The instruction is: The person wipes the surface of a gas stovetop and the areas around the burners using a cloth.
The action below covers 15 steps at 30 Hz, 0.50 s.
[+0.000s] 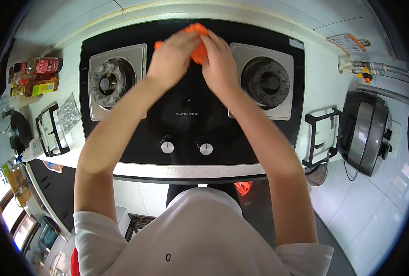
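Observation:
An orange cloth point(198, 51) is bunched between my two hands over the rear middle of a black glass gas cooktop point(187, 93). My left hand point(173, 57) grips it from the left, its fingers slightly blurred. From the other side my right hand point(220, 60) presses against the cloth, fingers bent over its edge. To the left of the hands is a burner point(109, 82) on a square metal drip plate, and a second burner point(268, 82) lies to the right. Both burners look wrapped in foil. Two silver control knobs point(167, 147) sit near the front edge.
Black pot supports stand on the counter, one at left point(52, 132) and one at right point(320, 138). Sauce bottles point(42, 76) lie at the far left near a foil sheet point(69, 114). A grey electric appliance point(365, 134) and gas pipes point(377, 67) are on the right.

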Motion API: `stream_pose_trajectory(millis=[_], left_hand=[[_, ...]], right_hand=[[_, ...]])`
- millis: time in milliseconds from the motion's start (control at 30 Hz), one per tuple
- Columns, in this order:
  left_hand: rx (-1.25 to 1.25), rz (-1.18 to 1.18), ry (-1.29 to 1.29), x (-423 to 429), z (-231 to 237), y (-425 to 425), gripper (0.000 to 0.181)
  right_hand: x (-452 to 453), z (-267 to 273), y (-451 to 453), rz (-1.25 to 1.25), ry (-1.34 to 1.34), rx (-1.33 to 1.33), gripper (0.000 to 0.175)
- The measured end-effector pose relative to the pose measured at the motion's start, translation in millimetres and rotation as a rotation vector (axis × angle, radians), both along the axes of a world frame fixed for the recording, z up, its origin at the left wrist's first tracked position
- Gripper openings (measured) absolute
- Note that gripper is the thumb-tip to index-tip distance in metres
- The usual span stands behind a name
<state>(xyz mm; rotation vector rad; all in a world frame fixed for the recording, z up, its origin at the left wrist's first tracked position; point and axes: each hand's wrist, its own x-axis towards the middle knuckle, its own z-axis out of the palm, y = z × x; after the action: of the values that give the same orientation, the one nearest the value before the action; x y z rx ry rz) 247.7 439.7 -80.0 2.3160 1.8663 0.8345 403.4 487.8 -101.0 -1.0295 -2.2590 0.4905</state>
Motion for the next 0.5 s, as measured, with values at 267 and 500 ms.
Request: stream_pose_trajectory(millis=[267, 500], left_hand=[[-0.313, 0.095, -0.055, -33, -56, -5, 0.063], [-0.671, 0.217, -0.017, 54, -24, -90, 0.082]], right_hand=[[-34, -41, 32, 0.197, -0.130, -0.126, 0.055], [28, -26, -27, 0.366, -0.135, -0.233, 0.048]])
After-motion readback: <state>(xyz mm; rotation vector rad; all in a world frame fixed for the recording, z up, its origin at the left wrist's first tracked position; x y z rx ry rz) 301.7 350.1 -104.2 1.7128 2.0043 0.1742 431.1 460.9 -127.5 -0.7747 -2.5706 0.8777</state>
